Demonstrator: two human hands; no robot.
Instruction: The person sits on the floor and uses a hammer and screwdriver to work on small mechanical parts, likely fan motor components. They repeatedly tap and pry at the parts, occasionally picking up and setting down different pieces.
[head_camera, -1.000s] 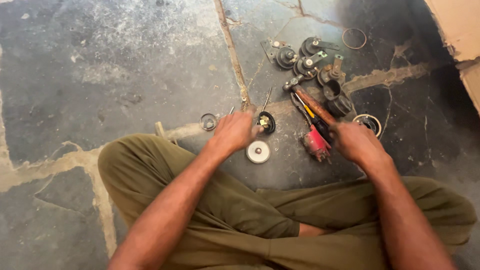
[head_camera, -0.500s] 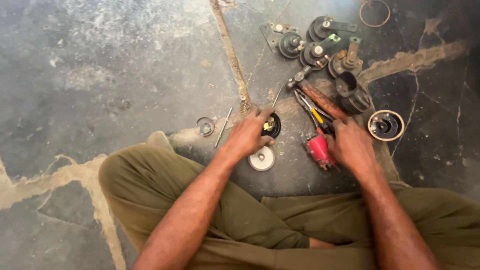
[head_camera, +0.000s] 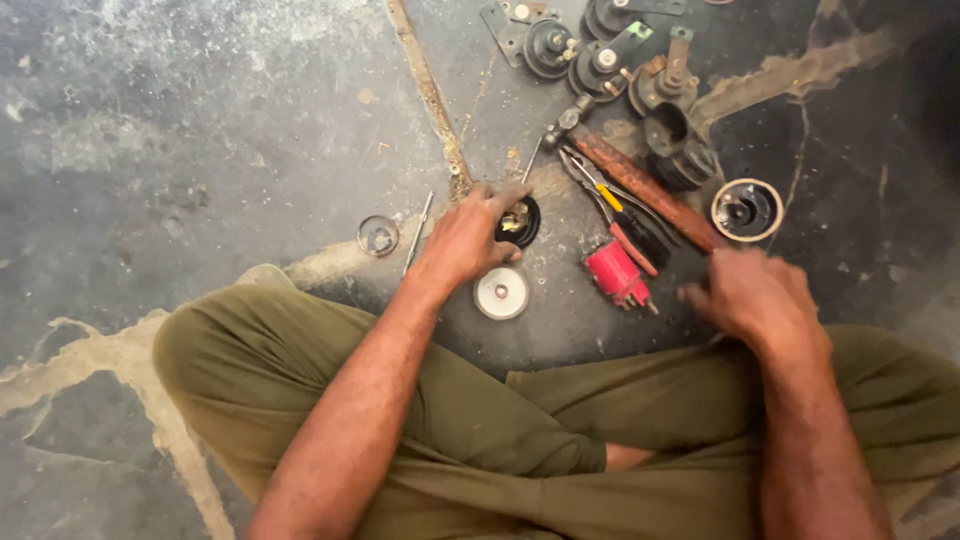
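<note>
Sitting cross-legged on a cracked stone floor (head_camera: 200, 120), the person works with both bare hands over a scatter of small machine parts. The left hand (head_camera: 465, 235) reaches forward, and its fingers (head_camera: 505, 195) curl over the rim of a round black part with a brass centre (head_camera: 522, 222), touching it where it lies on the floor just ahead of the knees. Just below that hand lies a pale metal disc (head_camera: 501, 293), close to the wrist but apart from it.

The right hand (head_camera: 752, 295) hovers low beside the tools with its fingers bent loosely inward; they grip nothing that can be seen. Just left of it lies a red cylindrical part (head_camera: 615, 272), and above that a pair of pliers with red and yellow handles (head_camera: 610, 205) beside a long rusty brown tool (head_camera: 650, 192).

A black cup-shaped part with a pale rim (head_camera: 746, 210) sits above the right hand. A thin metal rod (head_camera: 418, 232) and a small round ring part (head_camera: 377, 236) lie left of the left hand. Several black pulley-like assemblies (head_camera: 600, 50) cluster at the far edge of the floor area in view.
</note>
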